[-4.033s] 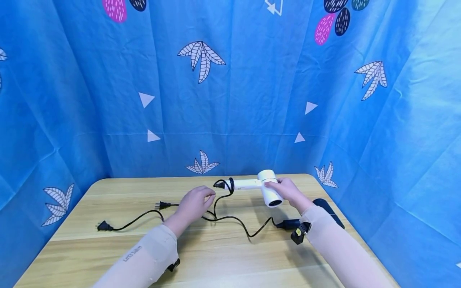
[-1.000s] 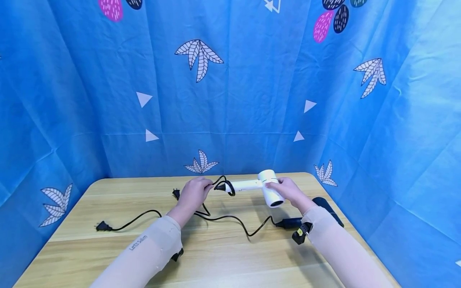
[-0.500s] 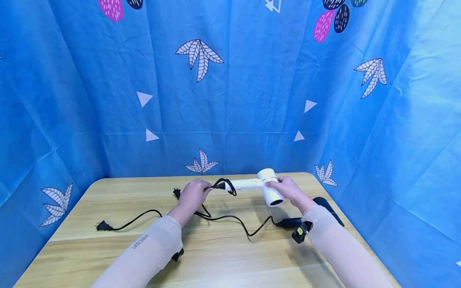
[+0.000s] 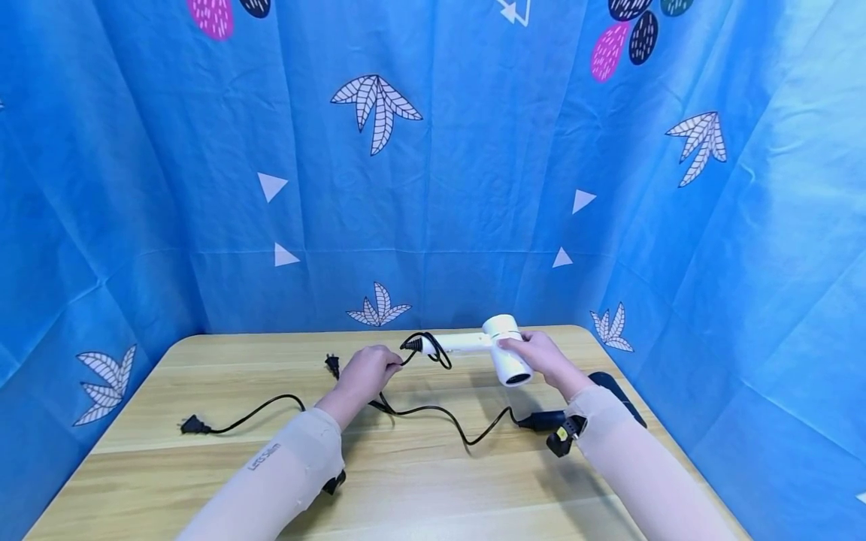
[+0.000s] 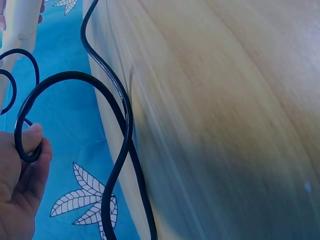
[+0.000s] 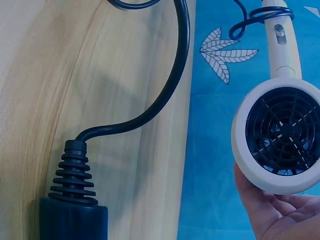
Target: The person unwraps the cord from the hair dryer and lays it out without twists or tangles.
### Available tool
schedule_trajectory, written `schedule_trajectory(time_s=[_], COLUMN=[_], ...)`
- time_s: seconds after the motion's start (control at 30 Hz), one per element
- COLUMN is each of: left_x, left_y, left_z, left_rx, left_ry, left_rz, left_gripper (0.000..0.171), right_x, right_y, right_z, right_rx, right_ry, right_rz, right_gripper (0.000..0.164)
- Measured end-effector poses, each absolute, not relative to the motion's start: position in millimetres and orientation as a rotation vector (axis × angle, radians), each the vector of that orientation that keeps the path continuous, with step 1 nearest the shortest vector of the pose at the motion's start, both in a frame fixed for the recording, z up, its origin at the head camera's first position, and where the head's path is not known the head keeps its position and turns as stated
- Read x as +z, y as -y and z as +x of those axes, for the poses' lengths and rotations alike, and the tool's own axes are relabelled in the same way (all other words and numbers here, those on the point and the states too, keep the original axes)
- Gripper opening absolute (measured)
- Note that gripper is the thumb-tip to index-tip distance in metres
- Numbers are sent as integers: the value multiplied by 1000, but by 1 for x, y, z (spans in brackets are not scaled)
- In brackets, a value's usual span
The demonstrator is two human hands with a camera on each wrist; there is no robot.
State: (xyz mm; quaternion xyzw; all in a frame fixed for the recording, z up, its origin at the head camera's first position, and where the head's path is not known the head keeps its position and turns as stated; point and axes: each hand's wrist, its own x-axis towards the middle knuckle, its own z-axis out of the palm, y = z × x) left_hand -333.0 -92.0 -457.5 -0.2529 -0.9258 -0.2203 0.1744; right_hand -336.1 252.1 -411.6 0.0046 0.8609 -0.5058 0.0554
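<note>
A white hair dryer [image 4: 510, 368] is held above the table by my right hand [image 4: 544, 356], which grips its barrel. Its handle [image 4: 460, 343] points left, and the black power cord [image 4: 441, 353] loops loosely round the handle's end. In the right wrist view the dryer's round grille [image 6: 285, 131] faces the camera, with the hand [image 6: 280, 215] beneath it. My left hand [image 4: 367, 373] pinches the cord just left of the handle's end. The left wrist view shows the cord [image 5: 70, 76] curving up from the thumb and fingertips of that hand [image 5: 25, 185].
On the table's [image 4: 433, 481] right lies a second black appliance [image 4: 544, 421], partly behind the right forearm, its cord [image 4: 433, 408] running left. Two black plugs [image 4: 195, 425] lie on the left side. A dark object [image 4: 616, 391] sits beyond the right forearm. Blue curtains [image 4: 433, 188] surround the table.
My left hand, earlier beside the cord, pinched it and pulled it left, then dipped slightly toward me. The wrap round the handle's end has loosened. One plug shifted right; the right hand stayed nearly still.
</note>
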Motion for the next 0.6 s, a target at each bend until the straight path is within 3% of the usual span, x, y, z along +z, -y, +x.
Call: schedule_trajectory(time_s=[0.6], left_x=[-447], left_y=[96], left_z=[-319], left_rx=[-596], left_ry=[2547], left_rz=[-979], left_gripper=[12], right_x=[-411], right_y=[-246], right_z=[-337], right_rx=[-1587], right_ry=[-2643], right_rz=[23], right_gripper=[61])
